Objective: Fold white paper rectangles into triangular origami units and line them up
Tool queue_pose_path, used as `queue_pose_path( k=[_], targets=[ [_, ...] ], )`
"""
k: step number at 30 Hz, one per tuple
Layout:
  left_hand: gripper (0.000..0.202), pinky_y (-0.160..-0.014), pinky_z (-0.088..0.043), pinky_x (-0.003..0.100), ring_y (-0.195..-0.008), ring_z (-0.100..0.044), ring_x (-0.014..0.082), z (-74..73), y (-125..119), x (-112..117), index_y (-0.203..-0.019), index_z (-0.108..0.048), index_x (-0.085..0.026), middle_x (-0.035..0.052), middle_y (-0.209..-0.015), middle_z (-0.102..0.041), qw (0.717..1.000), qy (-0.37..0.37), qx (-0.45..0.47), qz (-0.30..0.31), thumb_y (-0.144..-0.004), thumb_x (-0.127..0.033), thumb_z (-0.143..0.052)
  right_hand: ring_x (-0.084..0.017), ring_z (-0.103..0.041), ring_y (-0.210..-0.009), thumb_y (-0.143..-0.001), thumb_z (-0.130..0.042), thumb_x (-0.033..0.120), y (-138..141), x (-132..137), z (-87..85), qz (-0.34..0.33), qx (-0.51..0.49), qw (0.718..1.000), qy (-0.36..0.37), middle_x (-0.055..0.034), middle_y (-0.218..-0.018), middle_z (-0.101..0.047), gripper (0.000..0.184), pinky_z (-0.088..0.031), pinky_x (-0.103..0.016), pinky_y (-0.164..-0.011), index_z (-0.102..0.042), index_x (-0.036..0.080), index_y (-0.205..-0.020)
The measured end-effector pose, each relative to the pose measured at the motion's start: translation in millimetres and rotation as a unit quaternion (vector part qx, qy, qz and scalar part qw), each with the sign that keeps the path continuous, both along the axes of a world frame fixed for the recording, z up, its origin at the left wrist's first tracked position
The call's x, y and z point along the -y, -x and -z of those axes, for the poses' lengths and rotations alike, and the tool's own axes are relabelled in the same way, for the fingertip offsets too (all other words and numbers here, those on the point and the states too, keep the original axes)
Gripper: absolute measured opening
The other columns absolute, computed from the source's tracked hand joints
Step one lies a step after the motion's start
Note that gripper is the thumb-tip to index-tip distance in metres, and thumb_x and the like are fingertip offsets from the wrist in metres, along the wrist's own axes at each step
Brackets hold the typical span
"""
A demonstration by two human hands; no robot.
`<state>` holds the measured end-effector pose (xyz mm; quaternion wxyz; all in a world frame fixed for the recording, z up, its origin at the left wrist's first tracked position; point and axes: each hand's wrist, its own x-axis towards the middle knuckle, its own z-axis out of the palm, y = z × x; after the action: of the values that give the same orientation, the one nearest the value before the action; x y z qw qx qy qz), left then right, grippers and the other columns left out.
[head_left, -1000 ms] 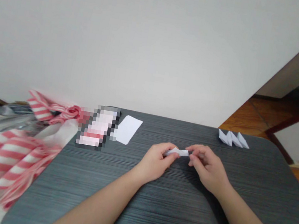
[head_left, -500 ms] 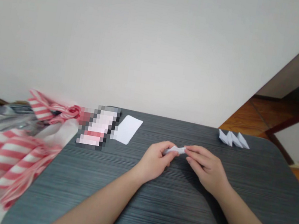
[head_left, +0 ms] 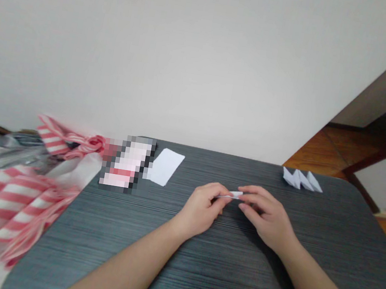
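A small folded strip of white paper [head_left: 234, 195] is pinched between both my hands just above the dark grey table [head_left: 217, 265]. My left hand [head_left: 203, 208] curls its fingers round the strip's left end. My right hand [head_left: 264, 214] pinches the right end with thumb and fingers pressed together. Most of the strip is hidden by my fingertips.
A flat white paper sheet [head_left: 166, 166] lies at the table's back left, beside a blurred-out object [head_left: 126, 163]. Several folded white paper pieces [head_left: 301, 179] sit at the back right corner. Red-and-white striped cloth [head_left: 5, 193] lies off the table's left edge. Wooden floor shows at right.
My right hand's fingers have slid left along the paper strip, covering more of it. The strip now looks thinner and flatter. My arms have barely shifted.
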<state>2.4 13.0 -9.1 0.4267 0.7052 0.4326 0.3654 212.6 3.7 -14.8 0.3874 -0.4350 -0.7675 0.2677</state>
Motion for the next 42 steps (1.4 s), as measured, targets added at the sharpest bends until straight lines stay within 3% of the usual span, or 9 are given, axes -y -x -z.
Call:
queue_pose_path(
  k=[6, 12, 20, 27, 35, 42],
  targets=[
    [0.021, -0.065, -0.048, 0.022, -0.070, -0.060, 0.0114, 1.5, -1, 1, -0.086, -0.068, -0.017, 0.0028, -0.085, -0.065, 0.999, -0.035, 0.013, 0.022, -0.096, -0.026, -0.052, -0.016, -0.066, -0.071, -0.090, -0.063, 0.021, 1, -1, -1.3, 0.017, 0.005, 1.000, -0.020, -0.0084, -0.111, -0.069, 0.010, -0.053, -0.029, -0.058, -0.072, 0.023, -0.093],
    [0.023, -0.067, -0.049, 0.023, -0.072, -0.060, 0.0122, -0.2, -2, 2, -0.088, -0.069, -0.017, 0.0031, -0.084, -0.065, 0.999, -0.037, 0.005, 0.035, -0.097, -0.029, -0.052, -0.020, -0.067, -0.091, -0.093, -0.059, 0.018, 4, -1, -9.3, 0.014, 0.024, 0.998, -0.059, -0.0066, -0.097, -0.070, 0.014, -0.054, -0.033, -0.081, -0.071, 0.022, -0.092],
    [0.023, -0.066, -0.048, 0.023, -0.072, -0.060, 0.0130, -2.1, -2, 2, -0.089, -0.070, -0.016, 0.0034, -0.081, -0.066, 0.999, -0.035, -0.004, 0.034, -0.096, -0.028, -0.051, -0.019, -0.065, -0.092, -0.092, -0.060, 0.015, 4, -1, -8.2, 0.005, 0.026, 0.998, -0.057, -0.0064, -0.101, -0.068, 0.012, -0.052, -0.030, -0.080, -0.070, 0.021, -0.093],
    [0.014, -0.073, -0.048, 0.025, -0.081, -0.064, 0.0151, -1.5, -2, 3, -0.093, -0.071, -0.016, 0.0052, -0.092, -0.071, 0.997, -0.056, -0.007, 0.043, -0.090, -0.024, -0.060, -0.018, -0.063, -0.089, -0.094, -0.057, 0.013, 7, 0, -10.7, -0.017, 0.034, 0.998, -0.054, -0.0058, -0.096, -0.065, 0.014, -0.050, -0.031, -0.079, -0.068, 0.020, -0.089],
    [0.022, -0.060, -0.047, 0.022, -0.065, -0.061, 0.0129, -2.4, -2, 2, -0.088, -0.071, -0.017, 0.0015, -0.071, -0.067, 1.000, 0.007, -0.004, -0.005, -0.093, -0.033, -0.058, -0.017, -0.061, -0.085, -0.091, -0.060, 0.014, 6, 1, -6.4, 0.021, 0.020, 0.999, -0.040, -0.0072, -0.106, -0.062, 0.010, -0.050, -0.029, -0.069, -0.065, 0.021, -0.087],
    [0.018, -0.063, -0.050, 0.022, -0.070, -0.065, 0.0127, 1.0, -2, 4, -0.088, -0.073, -0.018, 0.0042, -0.091, -0.074, 1.000, 0.006, 0.027, 0.000, -0.090, -0.032, -0.061, -0.019, -0.060, -0.089, -0.091, -0.058, 0.012, 6, 1, -10.6, 0.035, 0.032, 0.997, -0.062, -0.0066, -0.100, -0.061, 0.012, -0.050, -0.032, -0.076, -0.064, 0.021, -0.084]
  ],
)
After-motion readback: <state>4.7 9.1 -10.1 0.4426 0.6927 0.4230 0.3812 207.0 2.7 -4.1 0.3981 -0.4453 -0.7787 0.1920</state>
